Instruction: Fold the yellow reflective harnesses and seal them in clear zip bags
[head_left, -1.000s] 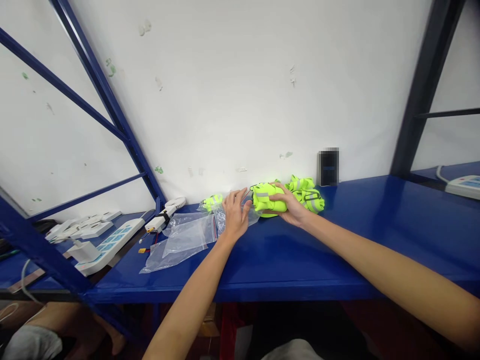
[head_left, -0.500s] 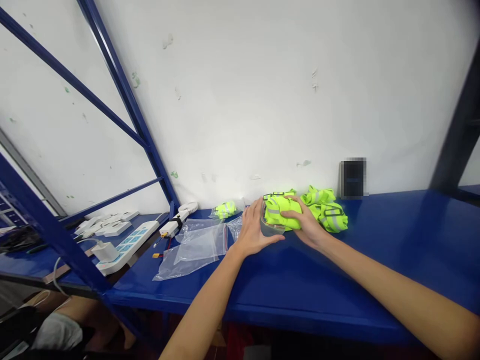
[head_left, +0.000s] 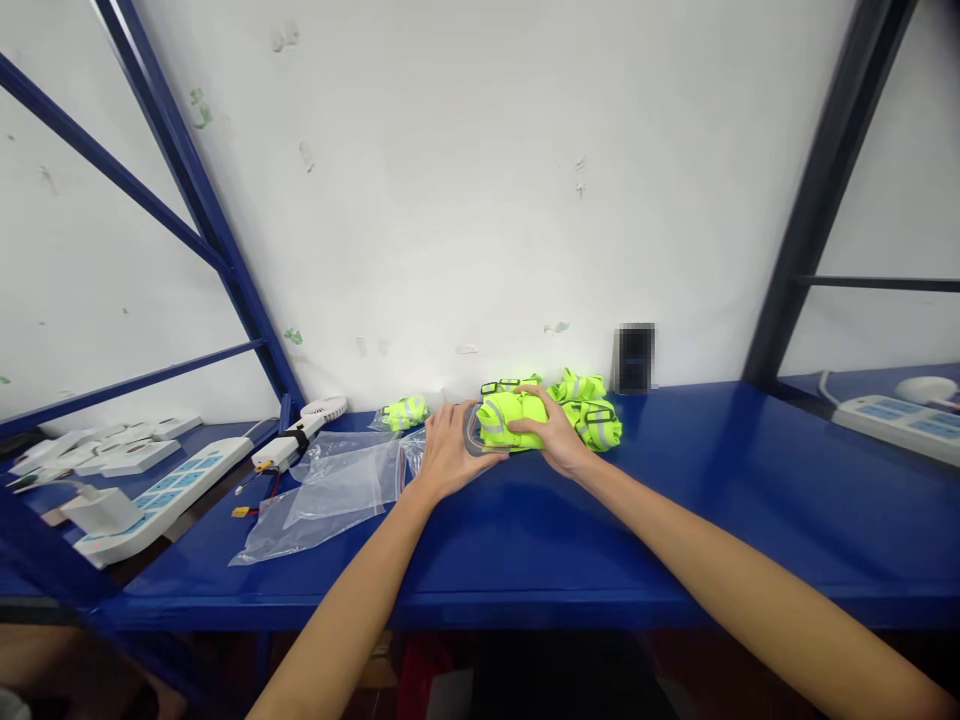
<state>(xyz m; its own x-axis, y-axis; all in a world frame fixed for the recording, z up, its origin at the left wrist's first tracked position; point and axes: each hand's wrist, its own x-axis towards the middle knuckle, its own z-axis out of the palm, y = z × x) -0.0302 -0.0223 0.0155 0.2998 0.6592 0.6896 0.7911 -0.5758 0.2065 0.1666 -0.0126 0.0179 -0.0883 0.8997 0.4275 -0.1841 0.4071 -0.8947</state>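
My right hand point(head_left: 551, 432) grips a folded neon-yellow vest point(head_left: 504, 418) with grey reflective strips, held just above the blue table point(head_left: 540, 560). My left hand point(head_left: 454, 450) holds a clear plastic bag point(head_left: 474, 432) by its mouth, against the left end of the vest. More yellow vests point(head_left: 600, 425) lie bundled right behind my right hand. Several flat clear bags point(head_left: 337, 490) are spread left of my left hand. Behind them sits a yellow vest in a clear bag point(head_left: 405, 412).
A white fan point(head_left: 324, 408) and a white device with wires point(head_left: 281, 450) are left of the bags. Power strips point(head_left: 172, 495) lie at the far left and right. A dark pixelated object point(head_left: 634, 358) leans on the wall. Blue posts point(head_left: 247, 290) rise at left.
The view has turned to the right, so more of the right side shows. The vest end sits at the bag mouth as before, with both hands keeping their hold.
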